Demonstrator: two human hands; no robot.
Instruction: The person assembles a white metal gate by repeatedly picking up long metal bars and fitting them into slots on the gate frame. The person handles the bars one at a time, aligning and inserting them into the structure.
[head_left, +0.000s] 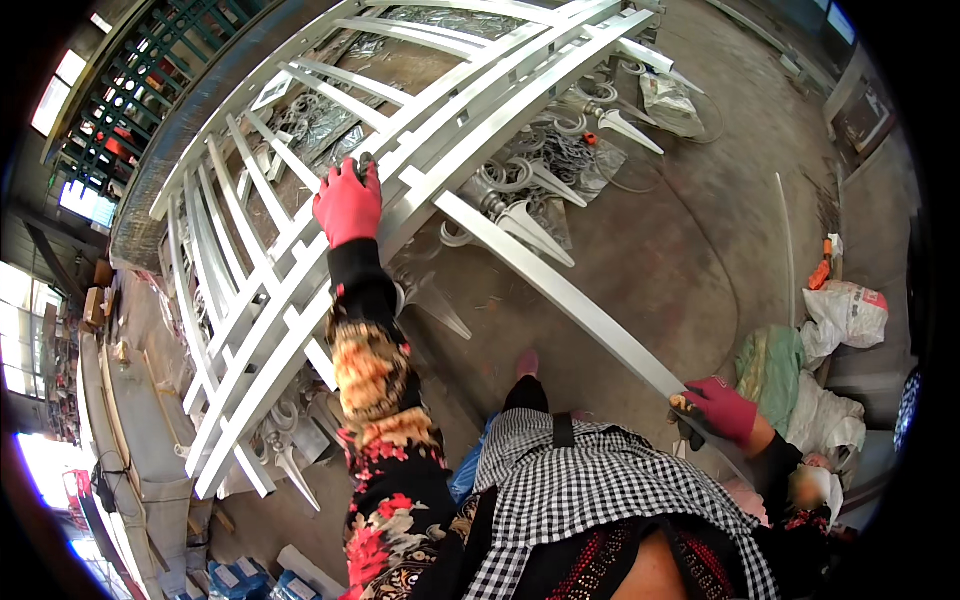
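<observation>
A white metal railing panel (440,115) with long rails and several crossing bars takes up the upper left of the view. My left hand (350,203), in a red glove with dark fingertips, reaches forward and grips one of its rails. In my right hand (722,408), gloved the same way, is the near end of a long white metal bar (560,293). That bar slants up and left from my fingers, and its far end meets the panel's nearest rail. The palm sides of both hands are hidden.
Pointed grey metal ornaments (540,232) and scrolls lie under and beside the panel. Sacks (770,375) stand at the right, with an orange-handled tool (822,265) beside them. A thin cable (715,260) crosses the floor. Blue packages (240,578) sit at lower left.
</observation>
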